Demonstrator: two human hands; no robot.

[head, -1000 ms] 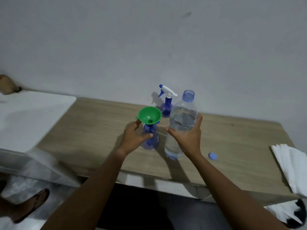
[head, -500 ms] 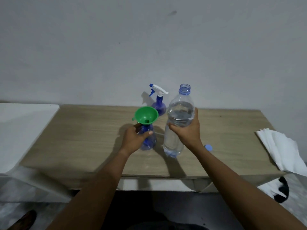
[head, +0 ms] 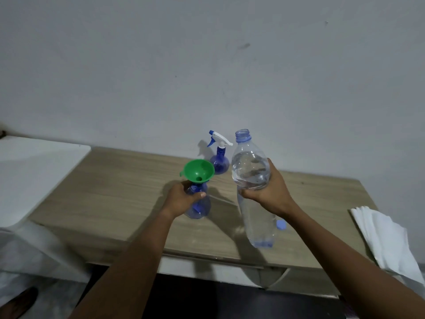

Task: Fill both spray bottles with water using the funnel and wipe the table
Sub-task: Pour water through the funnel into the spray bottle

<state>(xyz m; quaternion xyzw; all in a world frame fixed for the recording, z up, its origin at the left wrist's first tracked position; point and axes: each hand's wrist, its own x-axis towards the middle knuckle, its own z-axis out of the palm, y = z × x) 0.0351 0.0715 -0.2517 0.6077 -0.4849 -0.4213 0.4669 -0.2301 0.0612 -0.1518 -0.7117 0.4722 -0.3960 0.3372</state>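
The desk [head: 115,192] carries two spray bottles. The near spray bottle [head: 200,207] stands about the middle of the desk, without a head, and one green funnel [head: 199,170] sits in its neck. The left hand [head: 181,200] grips this bottle at its upper part, with the fingers curled round it. The far spray bottle [head: 219,158] has a white and blue trigger head. It stands by the back edge, and the funnel covers part of it. The right hand [head: 270,192] holds one open water bottle [head: 251,173] round its middle, right of the funnel. The bottle is tilted, and I cannot tell if its base touches the desk. One blue cap [head: 281,225] lies just beside it, partly behind the bottle. One pile of white paper [head: 386,238] hangs over the right edge. A white surface [head: 34,171] is left of the desk. A foot [head: 19,302] is dim in the lower left corner.
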